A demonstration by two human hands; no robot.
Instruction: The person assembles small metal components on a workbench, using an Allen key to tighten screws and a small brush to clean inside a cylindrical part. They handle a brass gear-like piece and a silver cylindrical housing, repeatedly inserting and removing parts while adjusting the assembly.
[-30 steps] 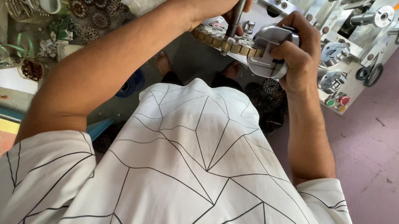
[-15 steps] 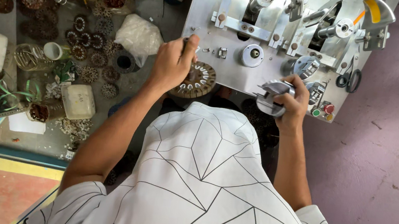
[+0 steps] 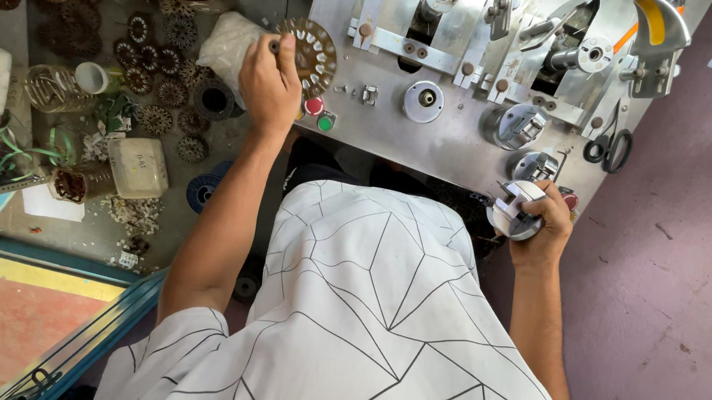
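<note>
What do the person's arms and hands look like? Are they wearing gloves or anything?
No gloves: the left hand and right hand are bare, as are both forearms. Short, loose white sleeves with thin black lines in a triangle pattern cover the upper arms. No watch or rings are visible.

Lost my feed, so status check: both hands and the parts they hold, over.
Left hand gripping round slotted stator core at the metal machine panel edge. Right hand holding silver metal fixture at panel's lower right. Nothing between them.
</note>
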